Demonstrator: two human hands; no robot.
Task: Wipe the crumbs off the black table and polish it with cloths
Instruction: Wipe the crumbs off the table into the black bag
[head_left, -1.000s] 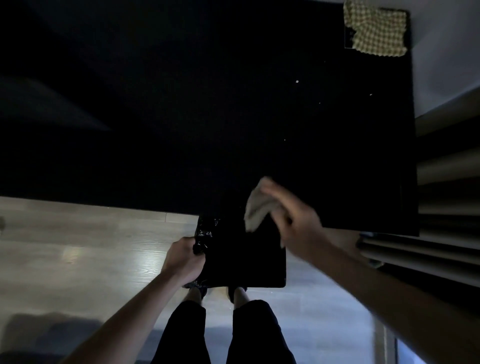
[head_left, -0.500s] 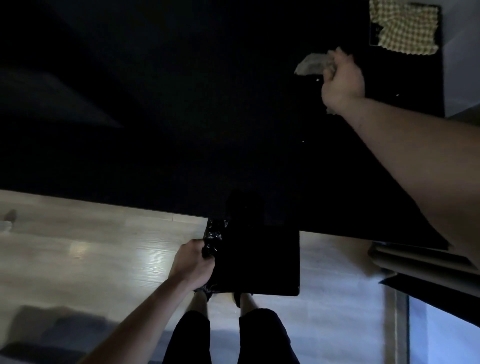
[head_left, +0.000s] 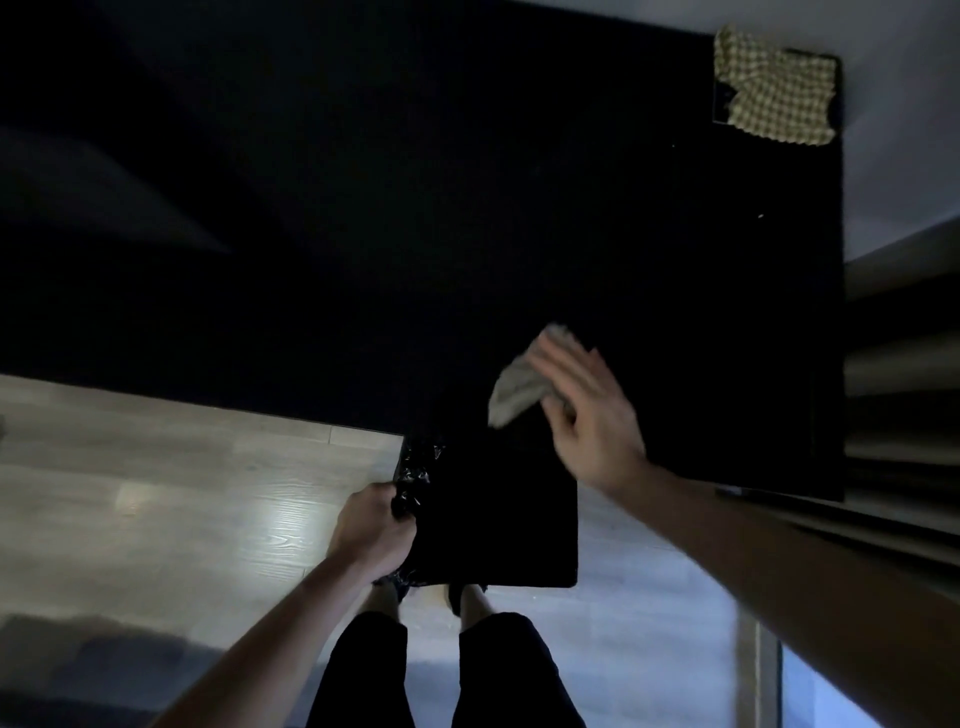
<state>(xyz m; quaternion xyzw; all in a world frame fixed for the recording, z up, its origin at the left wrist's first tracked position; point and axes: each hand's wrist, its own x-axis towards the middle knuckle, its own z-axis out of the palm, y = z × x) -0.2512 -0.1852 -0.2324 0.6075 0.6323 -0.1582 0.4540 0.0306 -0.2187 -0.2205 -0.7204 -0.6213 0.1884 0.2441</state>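
Right grip (head_left: 587, 415) lies blurred over the grey cloth (head_left: 514, 397) at the near edge of the black surface (head_left: 363, 260); grasping or pressing, I can't tell. Left grip (head_left: 371, 530) clenches a black bin bag (head_left: 415, 475).

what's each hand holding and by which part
Left hand grips the bag by its left rim. Right hand presses flat on the right end of the cloth; whether it pinches cannot be told.

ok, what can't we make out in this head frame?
Head view:
Right hand on grey cloth: motion blur, grip unclear.
Bin bag held by left hand: inside all black, contents unreadable.
Table, left half: lost in darkness; crumbs there can't be seen.
Feet: mostly covered by the bag.
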